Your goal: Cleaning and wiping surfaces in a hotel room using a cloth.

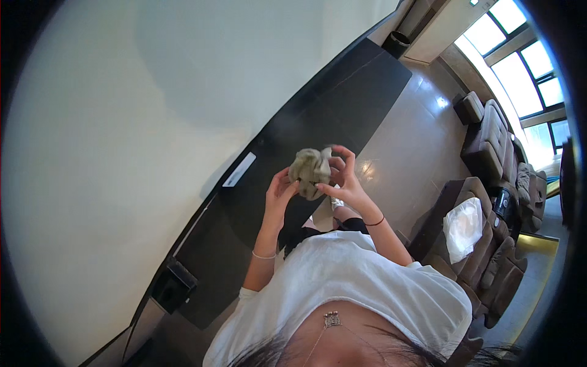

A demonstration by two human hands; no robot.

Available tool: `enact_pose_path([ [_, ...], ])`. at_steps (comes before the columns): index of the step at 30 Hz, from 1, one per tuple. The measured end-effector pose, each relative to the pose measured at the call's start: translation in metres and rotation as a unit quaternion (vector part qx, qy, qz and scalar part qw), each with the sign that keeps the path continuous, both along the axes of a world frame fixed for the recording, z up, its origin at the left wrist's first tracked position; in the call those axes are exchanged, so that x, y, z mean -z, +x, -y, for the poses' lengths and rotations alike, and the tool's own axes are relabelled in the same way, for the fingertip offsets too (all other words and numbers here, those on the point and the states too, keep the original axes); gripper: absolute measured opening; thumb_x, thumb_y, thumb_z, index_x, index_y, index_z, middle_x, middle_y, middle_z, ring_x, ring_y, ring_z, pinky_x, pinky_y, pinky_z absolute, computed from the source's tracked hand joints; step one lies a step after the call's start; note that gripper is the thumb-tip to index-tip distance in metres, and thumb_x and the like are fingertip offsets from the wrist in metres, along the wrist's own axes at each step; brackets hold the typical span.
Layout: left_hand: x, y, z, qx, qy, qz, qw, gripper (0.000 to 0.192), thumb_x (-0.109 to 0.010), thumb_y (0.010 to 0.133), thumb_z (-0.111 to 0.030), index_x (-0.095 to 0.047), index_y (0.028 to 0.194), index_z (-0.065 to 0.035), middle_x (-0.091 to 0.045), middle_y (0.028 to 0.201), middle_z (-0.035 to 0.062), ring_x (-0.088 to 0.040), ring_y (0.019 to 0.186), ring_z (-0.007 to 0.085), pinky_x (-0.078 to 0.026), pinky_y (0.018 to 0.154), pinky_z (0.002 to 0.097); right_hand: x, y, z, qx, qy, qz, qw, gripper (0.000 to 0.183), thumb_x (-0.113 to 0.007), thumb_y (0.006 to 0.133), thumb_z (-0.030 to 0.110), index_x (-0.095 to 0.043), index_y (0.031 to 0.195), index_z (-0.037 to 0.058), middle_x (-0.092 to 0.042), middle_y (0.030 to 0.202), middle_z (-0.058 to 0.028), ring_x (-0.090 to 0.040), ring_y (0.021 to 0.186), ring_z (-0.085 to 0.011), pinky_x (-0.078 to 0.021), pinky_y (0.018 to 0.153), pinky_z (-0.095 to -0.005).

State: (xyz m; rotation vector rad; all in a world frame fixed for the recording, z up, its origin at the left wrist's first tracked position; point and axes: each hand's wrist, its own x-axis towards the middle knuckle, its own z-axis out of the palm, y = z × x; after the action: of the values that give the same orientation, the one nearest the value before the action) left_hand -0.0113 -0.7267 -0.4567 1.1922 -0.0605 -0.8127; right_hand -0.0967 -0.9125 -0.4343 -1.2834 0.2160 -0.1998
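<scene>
Out in front of my chest, both hands hold a bunched-up greyish-green cloth (310, 173); its folds hide what kind of cloth item it is. My left hand (280, 191) grips its left side, thumb on the near edge. On the other side, my right hand (345, 176) has its fingers curled around the upper right edge and its thumb at the lower edge. Beneath the cloth is a long dark low surface (339, 98). Part of a shoe (337, 202) shows below my right hand.
A large white panel with a dark edge (151, 151) rises along the left. Beside it are a pale flat strip (239, 169) and a black box-like device (174, 282). Brown padded recliners (487, 133) stand right, one bearing a white plastic bag (463, 229). A black bin (396, 43) is farther off.
</scene>
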Motion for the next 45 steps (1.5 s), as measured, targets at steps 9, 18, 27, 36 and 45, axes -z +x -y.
enact_pose_path([
  [9, -0.010, 0.021, 0.033, -0.005, 0.013, 0.175, 0.984, 0.040, -0.068, 0.088, -0.008, -0.056, 0.127, -0.0031, -0.060, 0.123, 0.0077, -0.056, 0.116, 0.0161, -0.043, 0.101, 0.0307, -0.009, 0.037, 0.050, -0.156, -0.243, -0.067, 0.955, 0.078, -0.086, 0.074, 0.027, -0.047, 0.138, 0.0096, -0.048, 0.132, -0.0102, -0.043, 0.130, -0.0229, -0.0372, 0.108, -0.0369],
  [18, -0.002, 0.046, 0.154, -0.201, 0.125, 0.360, 0.903, 0.036, -0.065, 0.091, -0.007, -0.055, 0.125, -0.0024, -0.061, 0.121, 0.0093, -0.058, 0.111, 0.0185, -0.043, 0.099, 0.0314, 0.023, 0.080, 0.168, -0.174, 0.185, -0.185, 0.949, 0.061, -0.077, 0.084, 0.017, -0.047, 0.135, 0.0044, -0.060, 0.124, -0.0071, -0.058, 0.114, -0.0189, -0.0479, 0.097, -0.0321],
  [27, -0.030, 0.063, 0.186, -0.377, 0.400, 0.496, 0.672, 0.057, -0.063, 0.086, -0.008, -0.045, 0.140, -0.0014, -0.048, 0.141, 0.0174, -0.043, 0.132, 0.0352, -0.033, 0.110, 0.0443, 0.007, 0.135, 0.280, -0.026, 0.034, -0.047, 0.998, 0.056, -0.073, 0.086, 0.014, -0.045, 0.134, 0.0063, -0.055, 0.127, -0.0086, -0.053, 0.119, -0.0195, -0.0428, 0.103, -0.0343],
  [36, -0.029, 0.069, 0.179, -0.276, 0.506, 0.526, 0.626, 0.061, -0.065, 0.087, -0.017, -0.044, 0.143, -0.0061, -0.038, 0.151, 0.0140, -0.034, 0.141, 0.0328, -0.025, 0.114, 0.0506, -0.046, 0.210, 0.236, 0.171, -0.296, 0.278, 0.897, 0.060, -0.077, 0.079, 0.003, -0.045, 0.130, 0.0002, -0.051, 0.128, -0.0123, -0.051, 0.118, -0.0229, -0.0411, 0.102, -0.0351],
  [45, -0.030, 0.079, 0.161, -0.174, 0.521, 0.535, 0.642, 0.054, -0.063, 0.088, -0.020, -0.049, 0.139, -0.0093, -0.032, 0.157, 0.0087, -0.029, 0.145, 0.0278, -0.020, 0.116, 0.0514, -0.018, 0.258, 0.128, 0.241, -0.322, 0.287, 0.869, 0.067, -0.072, 0.067, -0.009, -0.050, 0.130, 0.0000, -0.054, 0.126, -0.0152, -0.054, 0.114, -0.0314, -0.0436, 0.099, -0.0392],
])
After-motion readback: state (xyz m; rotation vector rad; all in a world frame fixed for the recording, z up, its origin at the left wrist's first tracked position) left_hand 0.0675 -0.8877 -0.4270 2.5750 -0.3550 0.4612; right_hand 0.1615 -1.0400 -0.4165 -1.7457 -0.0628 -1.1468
